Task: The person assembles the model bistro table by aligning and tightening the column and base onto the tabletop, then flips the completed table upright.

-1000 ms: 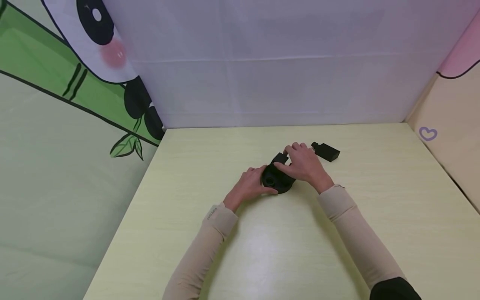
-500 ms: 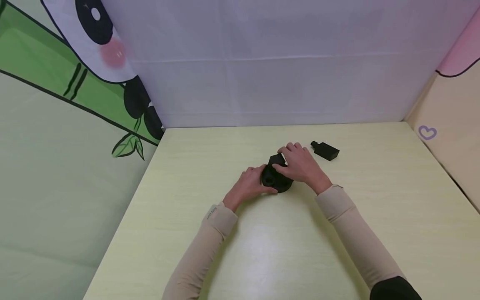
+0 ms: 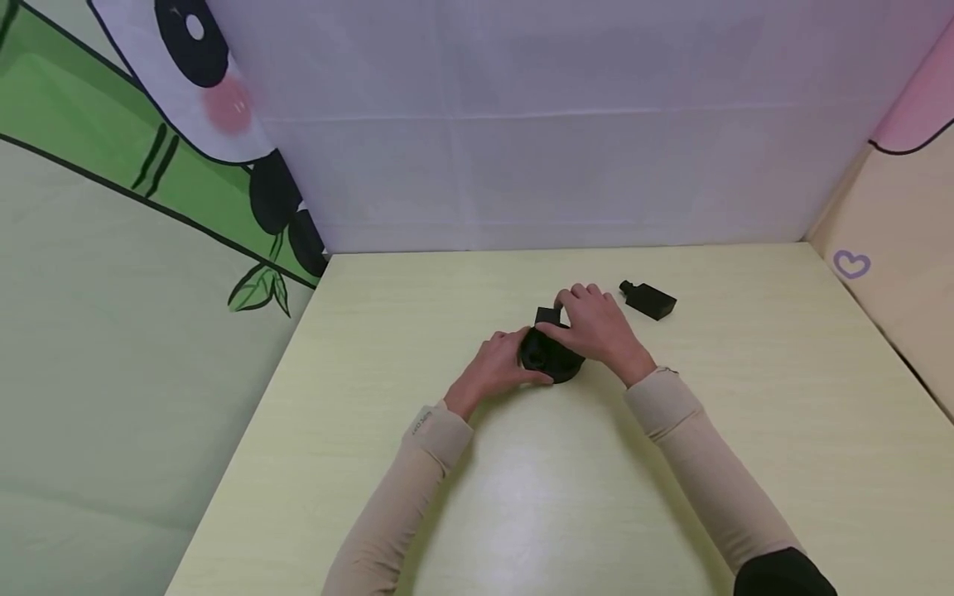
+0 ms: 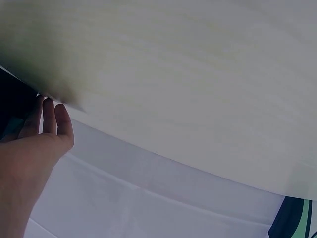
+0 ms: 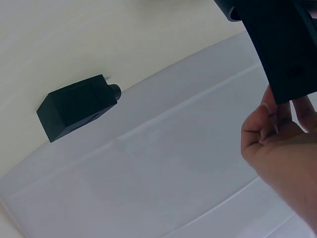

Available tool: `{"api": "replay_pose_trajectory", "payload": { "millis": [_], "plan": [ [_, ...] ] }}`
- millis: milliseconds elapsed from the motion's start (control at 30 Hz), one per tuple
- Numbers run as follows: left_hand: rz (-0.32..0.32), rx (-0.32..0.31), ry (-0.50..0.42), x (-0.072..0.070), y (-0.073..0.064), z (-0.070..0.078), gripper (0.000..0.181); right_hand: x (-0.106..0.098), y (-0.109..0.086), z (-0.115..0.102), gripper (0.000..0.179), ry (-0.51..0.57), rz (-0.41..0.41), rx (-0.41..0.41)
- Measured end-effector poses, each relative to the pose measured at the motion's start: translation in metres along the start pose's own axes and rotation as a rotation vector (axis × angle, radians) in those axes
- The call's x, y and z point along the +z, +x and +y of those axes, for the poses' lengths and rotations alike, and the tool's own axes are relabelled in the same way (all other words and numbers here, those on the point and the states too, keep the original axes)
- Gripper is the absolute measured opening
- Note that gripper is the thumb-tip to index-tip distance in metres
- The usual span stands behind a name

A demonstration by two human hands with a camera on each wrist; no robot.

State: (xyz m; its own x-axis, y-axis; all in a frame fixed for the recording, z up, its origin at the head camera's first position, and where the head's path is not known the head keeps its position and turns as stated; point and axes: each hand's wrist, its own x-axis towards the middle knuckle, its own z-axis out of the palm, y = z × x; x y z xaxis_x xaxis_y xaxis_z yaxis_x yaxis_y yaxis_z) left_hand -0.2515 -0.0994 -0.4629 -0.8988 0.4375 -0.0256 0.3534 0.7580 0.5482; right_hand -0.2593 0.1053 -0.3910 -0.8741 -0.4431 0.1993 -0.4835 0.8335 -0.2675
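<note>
My left hand (image 3: 498, 367) curves its thumb and fingers around the left side of a black rounded base (image 3: 550, 358), which has a round socket near its left edge. In the left wrist view the left hand (image 4: 37, 144) reaches up to a dark shape (image 4: 12, 101). With thumb and fingertips my right hand (image 3: 596, 325) pinches a black rectangular block (image 3: 547, 316) over the base's far side. That block (image 5: 282, 54) looms large in the right wrist view above the right hand (image 5: 280, 131), and its meeting place with the base is hidden.
A second black block (image 3: 650, 301) with a short round peg lies on the pale table (image 3: 477, 281), right of the right hand. Purple fabric (image 3: 522, 165) rises behind the table, and a peach panel (image 3: 902, 273) borders the right side.
My right hand has shifted slightly left, turning the pinched block from a tilt to a straighter stance. The left hand and the base stay put, as does the second block.
</note>
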Motion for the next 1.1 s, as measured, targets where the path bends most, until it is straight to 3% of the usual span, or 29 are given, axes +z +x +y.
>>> {"api": "replay_pose_trajectory", "payload": {
  "millis": [400,667,933,1100],
  "plan": [
    [-0.006,0.001,0.005,0.000,0.000,0.001,0.089,0.006,-0.003,-0.003,0.051,0.003,0.016,0.074],
    [0.001,0.002,0.007,0.001,0.000,0.001,0.089,0.009,-0.003,-0.002,0.055,0.012,0.042,0.061],
    [0.001,-0.005,0.003,0.001,-0.001,0.001,0.090,0.005,0.001,0.005,0.056,0.073,-0.023,-0.067],
    [0.006,-0.002,0.008,0.000,0.000,0.001,0.088,0.006,0.006,0.007,0.052,0.085,-0.034,-0.076]
  ]
}}
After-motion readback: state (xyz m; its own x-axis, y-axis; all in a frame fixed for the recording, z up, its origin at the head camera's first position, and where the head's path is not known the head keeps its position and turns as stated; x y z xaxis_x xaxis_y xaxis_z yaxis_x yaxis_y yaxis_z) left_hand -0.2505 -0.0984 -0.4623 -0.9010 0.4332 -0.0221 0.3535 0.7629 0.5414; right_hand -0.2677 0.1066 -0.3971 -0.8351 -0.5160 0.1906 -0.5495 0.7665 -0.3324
